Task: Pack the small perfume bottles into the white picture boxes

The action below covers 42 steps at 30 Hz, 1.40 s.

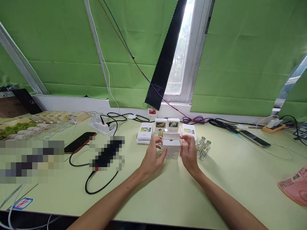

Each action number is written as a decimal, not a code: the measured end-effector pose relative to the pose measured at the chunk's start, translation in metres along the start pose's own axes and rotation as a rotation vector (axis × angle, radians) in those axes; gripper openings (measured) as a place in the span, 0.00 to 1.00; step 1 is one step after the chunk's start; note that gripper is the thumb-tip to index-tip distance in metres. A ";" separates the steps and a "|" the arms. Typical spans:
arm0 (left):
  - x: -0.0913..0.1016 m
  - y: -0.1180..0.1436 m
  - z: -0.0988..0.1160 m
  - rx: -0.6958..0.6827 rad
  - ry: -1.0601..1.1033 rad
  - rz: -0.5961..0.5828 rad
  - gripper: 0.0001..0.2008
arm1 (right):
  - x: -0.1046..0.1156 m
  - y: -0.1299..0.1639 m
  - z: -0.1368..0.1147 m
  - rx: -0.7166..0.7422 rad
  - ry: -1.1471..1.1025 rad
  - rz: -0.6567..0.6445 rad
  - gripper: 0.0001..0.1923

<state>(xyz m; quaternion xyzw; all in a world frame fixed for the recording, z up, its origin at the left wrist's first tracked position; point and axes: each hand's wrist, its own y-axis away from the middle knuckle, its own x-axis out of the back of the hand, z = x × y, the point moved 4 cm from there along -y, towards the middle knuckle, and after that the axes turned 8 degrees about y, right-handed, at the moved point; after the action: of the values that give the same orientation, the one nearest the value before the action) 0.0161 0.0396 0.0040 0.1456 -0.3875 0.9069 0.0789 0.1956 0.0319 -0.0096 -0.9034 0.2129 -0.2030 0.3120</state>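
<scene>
White cardboard forms the small carton (172, 148) at the middle of the pale green table (168, 191), and it stands upright, long axis vertical, its top flap (171, 136) open and pointing up and away toward 12 o'clock. Starting from the left, the left hand (153, 156) curls its fingers round the carton's left side, gripping it, thumb toward the front face; a small gold-capped bottle (160, 133) shows just above this hand at 12 o'clock, and whether the fingers touch it is unclear. Between both hands sits the carton. At its 3 o'clock the right hand (189, 153) clasps the right side, fingertips at the upper corner. Behind, at 12 o'clock, a row of printed boxes (168, 126) stands; at 3 o'clock of the right hand lie two glass vials (203, 147)
</scene>
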 end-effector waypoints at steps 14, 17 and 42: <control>0.000 -0.002 0.007 -0.050 -0.071 -0.060 0.14 | -0.003 -0.001 0.002 -0.176 -0.113 -0.061 0.14; 0.000 -0.002 0.007 -0.057 -0.080 -0.066 0.14 | -0.003 -0.001 0.001 -0.194 -0.141 -0.082 0.17; 0.000 -0.002 0.008 -0.055 -0.127 -0.057 0.14 | -0.003 -0.001 -0.001 -0.135 -0.169 -0.082 0.09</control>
<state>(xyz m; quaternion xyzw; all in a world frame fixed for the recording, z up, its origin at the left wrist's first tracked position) 0.0178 0.0350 0.0103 0.2114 -0.4123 0.8822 0.0838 0.1927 0.0340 -0.0088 -0.9441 0.1620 -0.1239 0.2590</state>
